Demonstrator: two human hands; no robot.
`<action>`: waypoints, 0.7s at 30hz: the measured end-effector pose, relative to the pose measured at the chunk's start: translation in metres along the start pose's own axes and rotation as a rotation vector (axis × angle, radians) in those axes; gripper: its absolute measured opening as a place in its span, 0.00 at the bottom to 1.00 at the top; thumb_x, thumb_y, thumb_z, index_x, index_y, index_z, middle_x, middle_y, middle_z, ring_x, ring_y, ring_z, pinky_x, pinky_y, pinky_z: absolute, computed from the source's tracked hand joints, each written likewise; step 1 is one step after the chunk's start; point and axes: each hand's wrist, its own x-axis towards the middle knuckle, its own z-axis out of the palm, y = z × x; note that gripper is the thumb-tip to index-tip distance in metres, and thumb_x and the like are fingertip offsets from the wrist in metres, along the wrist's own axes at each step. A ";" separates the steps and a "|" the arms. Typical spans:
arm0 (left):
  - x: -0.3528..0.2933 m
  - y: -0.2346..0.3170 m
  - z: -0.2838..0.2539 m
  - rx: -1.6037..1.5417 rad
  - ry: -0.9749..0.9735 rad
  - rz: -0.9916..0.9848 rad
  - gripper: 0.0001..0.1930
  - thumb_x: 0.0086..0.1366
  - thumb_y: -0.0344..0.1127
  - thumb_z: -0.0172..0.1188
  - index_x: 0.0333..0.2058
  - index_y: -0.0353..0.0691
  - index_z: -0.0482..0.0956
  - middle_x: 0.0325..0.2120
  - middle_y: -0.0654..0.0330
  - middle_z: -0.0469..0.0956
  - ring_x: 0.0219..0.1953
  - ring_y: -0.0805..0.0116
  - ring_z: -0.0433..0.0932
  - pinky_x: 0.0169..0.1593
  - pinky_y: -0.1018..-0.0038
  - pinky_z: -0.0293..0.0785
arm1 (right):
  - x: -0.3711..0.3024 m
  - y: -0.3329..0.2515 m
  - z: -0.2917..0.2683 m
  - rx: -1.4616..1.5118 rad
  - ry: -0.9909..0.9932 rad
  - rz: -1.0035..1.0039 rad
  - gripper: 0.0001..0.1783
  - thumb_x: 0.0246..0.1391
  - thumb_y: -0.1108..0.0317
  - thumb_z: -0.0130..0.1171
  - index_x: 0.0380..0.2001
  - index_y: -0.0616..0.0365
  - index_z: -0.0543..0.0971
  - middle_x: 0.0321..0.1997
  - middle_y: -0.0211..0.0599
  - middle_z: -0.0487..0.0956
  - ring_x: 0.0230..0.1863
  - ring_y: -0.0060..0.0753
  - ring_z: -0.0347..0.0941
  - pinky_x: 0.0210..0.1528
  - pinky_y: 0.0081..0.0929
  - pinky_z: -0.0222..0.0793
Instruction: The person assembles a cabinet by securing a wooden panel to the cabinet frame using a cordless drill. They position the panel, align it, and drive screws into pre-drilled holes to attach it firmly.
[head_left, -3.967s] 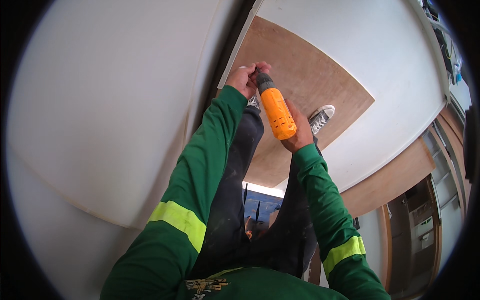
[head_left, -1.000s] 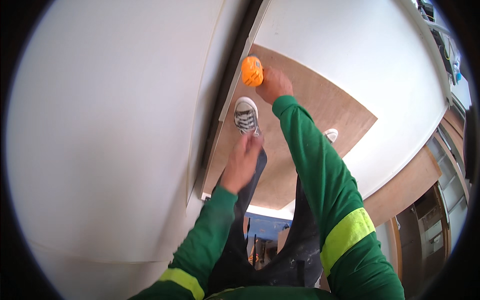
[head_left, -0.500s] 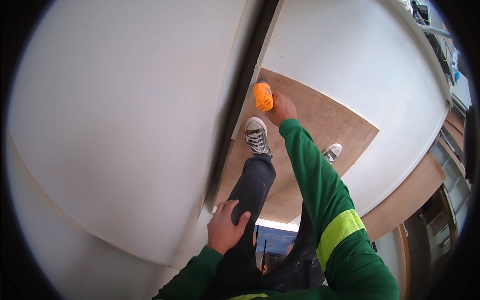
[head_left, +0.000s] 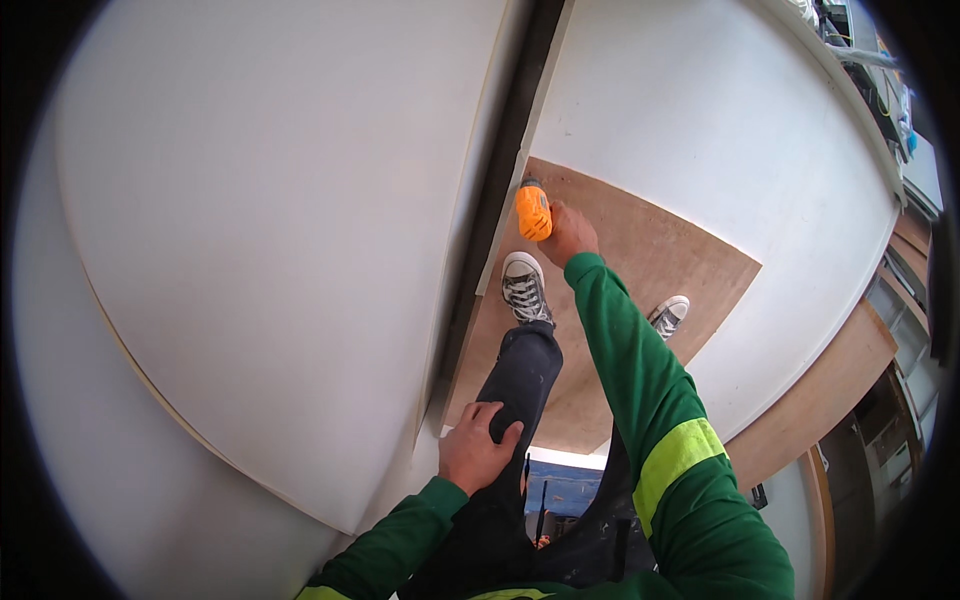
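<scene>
My right hand (head_left: 572,232) is closed round the handle of an orange power drill (head_left: 534,215). The drill's dark nose points away from me at the far left corner of a brown wooden board (head_left: 610,260); its bit is too small to make out. My left hand (head_left: 478,447) lies on my left leg near the knee, thumb and fingers apart, with nothing in it. My left shoe (head_left: 524,285) stands on the board just below the drill, and my right shoe (head_left: 669,316) is by the board's right side.
A large white panel (head_left: 270,220) fills the left, with a dark gap (head_left: 513,110) between it and the white surface (head_left: 680,110) under the board. Another brown board (head_left: 820,395) lies at the right. Blue material (head_left: 565,487) shows between my legs.
The whole view has shifted a little, so things sit slightly lower and further right. The drill stays at the same corner of the board, and my left hand stays on my leg.
</scene>
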 end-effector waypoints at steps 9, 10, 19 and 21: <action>0.003 0.003 -0.002 0.002 -0.055 -0.001 0.30 0.69 0.57 0.64 0.59 0.41 0.80 0.58 0.51 0.79 0.56 0.45 0.82 0.55 0.53 0.81 | 0.002 0.003 0.000 -0.026 -0.040 -0.006 0.18 0.55 0.62 0.66 0.47 0.56 0.79 0.44 0.53 0.87 0.49 0.59 0.83 0.51 0.53 0.80; 0.004 0.003 -0.002 0.008 -0.058 0.003 0.30 0.68 0.57 0.64 0.59 0.41 0.80 0.57 0.51 0.80 0.55 0.45 0.82 0.55 0.53 0.81 | 0.002 0.004 0.001 -0.030 -0.033 -0.016 0.18 0.55 0.62 0.66 0.47 0.56 0.79 0.44 0.53 0.87 0.49 0.59 0.83 0.51 0.53 0.80; 0.005 0.002 -0.002 0.000 -0.028 0.013 0.30 0.67 0.59 0.66 0.59 0.44 0.80 0.55 0.51 0.81 0.54 0.44 0.83 0.54 0.53 0.81 | 0.004 0.004 0.000 -0.047 -0.048 -0.013 0.18 0.55 0.62 0.67 0.46 0.57 0.79 0.43 0.52 0.87 0.49 0.59 0.84 0.51 0.53 0.80; 0.006 0.001 -0.003 -0.005 -0.041 0.014 0.31 0.67 0.57 0.66 0.60 0.42 0.79 0.57 0.50 0.80 0.55 0.44 0.82 0.54 0.52 0.81 | 0.005 0.004 0.001 -0.050 -0.048 -0.014 0.18 0.55 0.62 0.67 0.46 0.57 0.79 0.43 0.52 0.87 0.49 0.59 0.84 0.51 0.53 0.80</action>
